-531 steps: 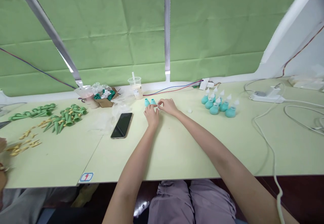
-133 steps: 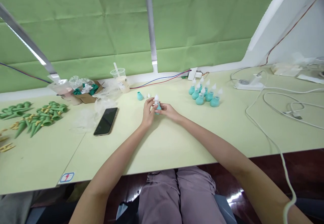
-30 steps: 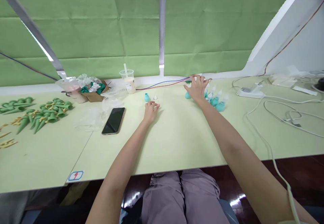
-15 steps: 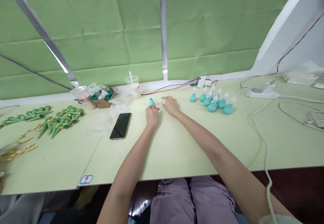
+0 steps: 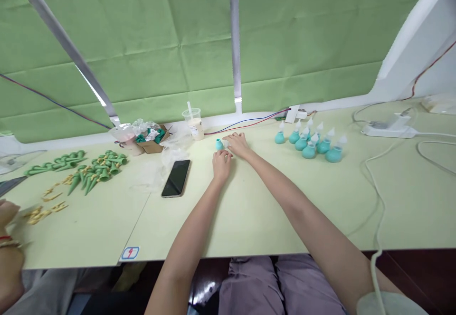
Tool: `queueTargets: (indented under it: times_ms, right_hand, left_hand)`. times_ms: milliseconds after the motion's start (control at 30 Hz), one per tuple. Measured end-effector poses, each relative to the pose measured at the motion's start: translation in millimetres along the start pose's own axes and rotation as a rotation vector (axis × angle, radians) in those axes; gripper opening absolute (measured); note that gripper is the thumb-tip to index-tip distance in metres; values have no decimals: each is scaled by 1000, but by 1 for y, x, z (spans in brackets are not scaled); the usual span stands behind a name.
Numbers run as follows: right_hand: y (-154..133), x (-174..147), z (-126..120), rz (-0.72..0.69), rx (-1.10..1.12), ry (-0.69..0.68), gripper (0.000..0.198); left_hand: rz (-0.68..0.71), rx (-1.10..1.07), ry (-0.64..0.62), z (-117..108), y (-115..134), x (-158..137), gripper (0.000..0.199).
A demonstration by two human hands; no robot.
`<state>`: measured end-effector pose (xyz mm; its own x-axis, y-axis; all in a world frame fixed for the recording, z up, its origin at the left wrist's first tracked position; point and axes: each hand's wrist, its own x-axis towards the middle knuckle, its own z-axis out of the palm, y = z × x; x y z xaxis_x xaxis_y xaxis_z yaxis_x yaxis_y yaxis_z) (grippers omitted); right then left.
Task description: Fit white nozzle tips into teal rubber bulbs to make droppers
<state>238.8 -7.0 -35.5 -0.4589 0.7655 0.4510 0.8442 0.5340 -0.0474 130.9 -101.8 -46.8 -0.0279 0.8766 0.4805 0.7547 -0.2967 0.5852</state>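
Note:
A small teal squeeze bulb [image 5: 219,144] stands on the table just beyond my fingertips. My left hand [image 5: 222,164] rests right in front of it with the fingers curled; whatever they may hold is hidden. Slightly farther to the right, my right hand [image 5: 238,145] reaches in with its fingers stretched out and apart. Under those fingertips lies a small whitish translucent piece [image 5: 225,143], partly covered, and I cannot tell whether it is touched. Off to the right stand several teal bulbs [image 5: 308,151] with pointed translucent white tips.
Left of my hands lie a phone [image 5: 176,178] and crumpled clear plastic [image 5: 156,170]. Behind are a drink cup [image 5: 194,124] and a small carton [image 5: 152,145]. Green cone-shaped parts [image 5: 103,167] and yellow pieces lie farther left, near another person's hand [image 5: 7,212]. A power strip [image 5: 390,128] with cables occupies the right.
The view has shifted slightly, so the table things appear farther right. My right fingers have come closer to the teal bulb, over the whitish piece. Another person's hand has appeared at left.

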Motion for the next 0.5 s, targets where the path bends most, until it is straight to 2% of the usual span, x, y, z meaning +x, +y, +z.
queueTargets:
  times_ms: [200,367,500]
  right_hand:
    - [-3,0,-2,-60,7,8,32]
    - [1,-3,0,12,-31,27,49]
    - [10,-5,2,91,28,-19,28]
  left_hand:
    - [0,6,-23,-1,1,0,25]
    - [2,0,-40,-1,1,0,26]
    - [-1,-4,-49,-1,2,0,25]
